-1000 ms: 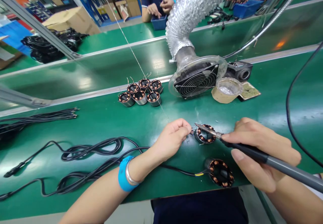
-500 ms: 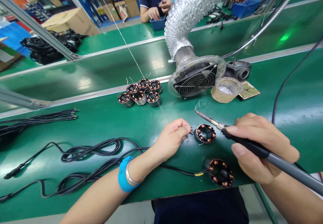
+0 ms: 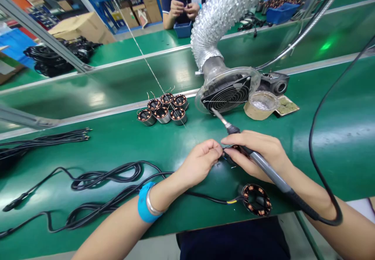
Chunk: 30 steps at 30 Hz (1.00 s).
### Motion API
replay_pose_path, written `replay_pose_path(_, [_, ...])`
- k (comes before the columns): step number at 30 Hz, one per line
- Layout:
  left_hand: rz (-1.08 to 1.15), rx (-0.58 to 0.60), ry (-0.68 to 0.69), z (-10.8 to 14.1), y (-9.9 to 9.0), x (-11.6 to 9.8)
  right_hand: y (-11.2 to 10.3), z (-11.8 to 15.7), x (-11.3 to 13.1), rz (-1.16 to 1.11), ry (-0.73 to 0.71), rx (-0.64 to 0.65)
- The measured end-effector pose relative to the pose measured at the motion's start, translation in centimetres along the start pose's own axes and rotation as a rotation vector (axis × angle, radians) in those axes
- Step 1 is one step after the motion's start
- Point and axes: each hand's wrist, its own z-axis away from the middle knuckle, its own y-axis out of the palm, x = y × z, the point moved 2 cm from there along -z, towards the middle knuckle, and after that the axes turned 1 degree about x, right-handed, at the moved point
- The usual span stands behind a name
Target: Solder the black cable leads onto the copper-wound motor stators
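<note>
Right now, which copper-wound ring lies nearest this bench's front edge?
The lone ring below the right hand, with a yellow-marked black cable leading to it. Six rings cluster by the back rail; another ring is partly hidden by that hand.

Soldering iron (image 3: 265, 167) in right hand (image 3: 268, 147)

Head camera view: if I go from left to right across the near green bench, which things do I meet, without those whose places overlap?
Straight black cable bundle → six copper-wound cores → left hand → right hand, holding the soldering iron → the iron's black cord.
</note>
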Motion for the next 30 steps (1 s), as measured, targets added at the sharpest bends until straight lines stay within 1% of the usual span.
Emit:
replay_pose_path(1, [-0.021, 0.010, 0.014, 0.0, -0.1, -0.1, 0.1, -0.1, -0.1, -0.009, -0.019, 0.013])
replay_pose_path(3, [-0.115, 0.020, 0.070, 0.1, -0.3, -0.3, 0.2, -0.1, -0.2, -0.016, -0.044, -0.003])
replay_pose_path(5, [-0.231, 0.010, 0.134, 0.1, -0.4, -0.6, 0.1, 0.2, -0.3, -0.017, -0.020, -0.033])
replay_pose_path(6, [-0.257, -0.002, 0.143, 0.1, -0.4, -0.7, 0.1, 0.4, -0.4, -0.021, 0.000, -0.038])
replay_pose_path(7, [-0.249, -0.017, 0.129, 0.1, -0.4, -0.7, 0.0, 0.5, -0.4, -0.027, 0.015, -0.035])
replay_pose_path(10, [-0.098, -0.048, 0.005, 0.0, -0.2, -0.5, 0.0, 0.8, -0.3, -0.041, 0.018, -0.011])
replay_pose_path(12, [-0.027, -0.070, -0.058, 0.0, 0.0, -0.3, -0.1, 1.0, -0.2, -0.036, 0.031, -0.018])
replay_pose_path(16, [0.021, -0.104, -0.093, 0.1, 0.4, 0.0, 0.0, 1.3, -0.3, -0.036, 0.149, -0.004])
replay_pose_path(19, [0.051, -0.129, -0.095, 0.3, 0.7, 0.2, 0.3, 1.5, -0.4, -0.018, 0.193, -0.001])
replay_pose_path(21, [0.060, -0.153, -0.097, 0.4, 0.9, 0.4, 0.5, 1.4, -0.6, 0.013, 0.173, -0.014])
replay_pose_path(26, [0.040, -0.204, -0.094, 0.7, 1.4, 0.6, 0.3, 1.3, -0.7, 0.042, 0.013, -0.050])
replay_pose_path(28, [0.025, -0.216, -0.077, 0.7, 1.5, 0.7, -0.1, 1.4, -0.5, 0.045, 0.004, -0.043])
replay_pose_path(30, [0.002, -0.218, -0.063, 0.7, 1.5, 0.8, -0.6, 1.6, -0.2, 0.043, 0.026, -0.062])
